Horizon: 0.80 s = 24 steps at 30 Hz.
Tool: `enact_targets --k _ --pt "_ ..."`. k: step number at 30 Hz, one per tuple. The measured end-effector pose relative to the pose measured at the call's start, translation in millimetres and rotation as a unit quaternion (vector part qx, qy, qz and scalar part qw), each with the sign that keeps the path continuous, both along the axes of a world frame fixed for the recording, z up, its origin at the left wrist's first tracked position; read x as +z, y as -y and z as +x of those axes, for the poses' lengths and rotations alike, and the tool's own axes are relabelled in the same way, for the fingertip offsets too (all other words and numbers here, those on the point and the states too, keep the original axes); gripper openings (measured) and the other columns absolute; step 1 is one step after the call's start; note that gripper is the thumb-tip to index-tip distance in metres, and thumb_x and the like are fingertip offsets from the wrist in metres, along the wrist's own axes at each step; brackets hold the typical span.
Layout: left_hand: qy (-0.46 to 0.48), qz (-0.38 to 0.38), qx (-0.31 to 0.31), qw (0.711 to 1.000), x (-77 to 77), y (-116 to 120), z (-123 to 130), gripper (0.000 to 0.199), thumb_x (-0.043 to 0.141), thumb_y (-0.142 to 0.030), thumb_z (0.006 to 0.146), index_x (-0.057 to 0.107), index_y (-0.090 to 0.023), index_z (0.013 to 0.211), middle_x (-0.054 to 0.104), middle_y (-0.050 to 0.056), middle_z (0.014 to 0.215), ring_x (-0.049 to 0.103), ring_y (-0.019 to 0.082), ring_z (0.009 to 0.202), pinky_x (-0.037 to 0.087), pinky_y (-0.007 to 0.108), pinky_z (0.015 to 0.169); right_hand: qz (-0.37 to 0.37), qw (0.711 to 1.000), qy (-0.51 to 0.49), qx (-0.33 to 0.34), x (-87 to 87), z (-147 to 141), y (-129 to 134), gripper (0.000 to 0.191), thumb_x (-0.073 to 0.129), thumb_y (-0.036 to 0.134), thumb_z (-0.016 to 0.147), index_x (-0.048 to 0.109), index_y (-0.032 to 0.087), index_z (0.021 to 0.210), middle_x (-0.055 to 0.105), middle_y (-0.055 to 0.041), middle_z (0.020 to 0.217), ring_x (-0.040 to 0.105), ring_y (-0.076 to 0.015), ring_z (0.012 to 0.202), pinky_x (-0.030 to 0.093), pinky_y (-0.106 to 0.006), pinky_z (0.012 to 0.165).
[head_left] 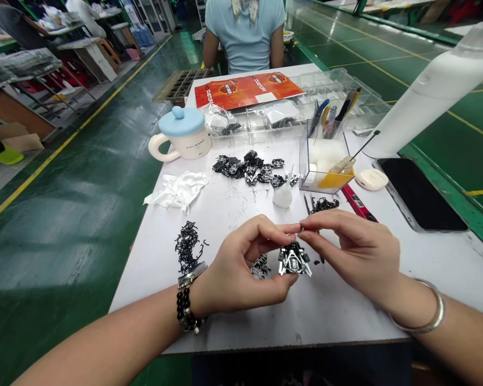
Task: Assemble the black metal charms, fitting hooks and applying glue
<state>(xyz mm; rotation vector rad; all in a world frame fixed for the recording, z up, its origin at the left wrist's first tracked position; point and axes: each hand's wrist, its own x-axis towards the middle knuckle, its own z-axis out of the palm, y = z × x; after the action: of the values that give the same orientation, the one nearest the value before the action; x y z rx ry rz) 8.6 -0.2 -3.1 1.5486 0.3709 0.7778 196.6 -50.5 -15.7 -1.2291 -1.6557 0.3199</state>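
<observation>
Left hand pinched a small, shiny black-and-silver part, wedge-shaped with slanting silver struts, above a white tabletop, right hand pressed thumb to forefinger just beyond it, anything between too small to tell, similar black-and-silver parts lay heaped farther off

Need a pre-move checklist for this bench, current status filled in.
1. Black-and-silver part held by left hand: ok, between thumb and fingers.
2. Right hand up at the part's far side: ok, thumb and forefinger nearly together.
3. Tiny piece in that pinch: cannot tell, too small.
4. Silver wristband clear of black curved pieces: cannot tell, they overlap in view.
5. Blue lid on mug: ok.
</observation>
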Motion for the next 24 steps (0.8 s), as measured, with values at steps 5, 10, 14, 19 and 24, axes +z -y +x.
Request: enact_targets --k 5,10,14,19,24 --pt "-0.012 0.006 0.008 1.000 -0.6 0.9 -0.4 0.041 0.063 0.002 0.069 0.054 -0.022 0.101 0.058 0.005 0.101 0.056 0.023 0.116 0.046 0.037 0.104 -0.006 1.000 0.019 -0.021 2.1 0.9 -1.5 0.016 0.067 0.014 0.077 0.064 0.023 0.089 0.070 -0.0020 0.083 0.065 -0.0143 0.074 0.054 -0.028 0.068" --pt "-0.078 0.069 0.074 0.992 -3.8 2.2 1.3 0.037 0.062 -0.001 0.070 0.052 -0.019 0.102 0.055 0.006 0.098 0.061 0.018 0.100 0.052 0.032 0.092 -0.109 0.976 -0.184 0.024 8.8 4.1 -3.1 0.012 0.070 0.017 0.074 0.066 0.023 0.083 0.064 -0.0002 0.078 0.061 -0.0104 0.071 0.053 -0.022 0.062" --pt "-0.107 0.092 0.090 0.986 -4.0 2.4 3.1 0.035 0.063 -0.003 0.070 0.051 -0.018 0.099 0.054 0.004 0.093 0.060 0.015 0.088 0.054 0.028 0.083 -0.193 0.930 -0.280 0.141 7.2 2.4 -5.9 0.010 0.073 0.022 0.072 0.069 0.023 0.081 0.054 -0.0004 0.077 0.054 -0.0087 0.068 0.047 -0.019 0.051" --pt "-0.093 0.070 0.095 0.989 2.0 3.0 3.4 0.035 0.063 -0.002 0.070 0.054 -0.020 0.098 0.054 0.003 0.092 0.061 0.013 0.083 0.055 0.025 0.080 -0.254 0.904 -0.305 0.161 0.9 -1.5 -8.7 0.011 0.074 0.024 0.070 0.070 0.021 0.080 0.050 -0.0004 0.077 0.047 -0.0066 0.061 0.039 -0.018 0.045" --pt "-0.070 0.060 0.096 0.991 4.5 2.2 4.1 0.035 0.063 -0.001 0.070 0.057 -0.019 0.099 0.052 0.004 0.095 0.060 0.012 0.084 0.056 0.024 0.078 -0.243 0.910 -0.294 0.161 -0.3 -1.4 -8.9 0.010 0.073 0.023 0.072 0.069 0.021 0.081 0.050 0.0002 0.077 0.046 -0.0061 0.060 0.038 -0.019 0.045"
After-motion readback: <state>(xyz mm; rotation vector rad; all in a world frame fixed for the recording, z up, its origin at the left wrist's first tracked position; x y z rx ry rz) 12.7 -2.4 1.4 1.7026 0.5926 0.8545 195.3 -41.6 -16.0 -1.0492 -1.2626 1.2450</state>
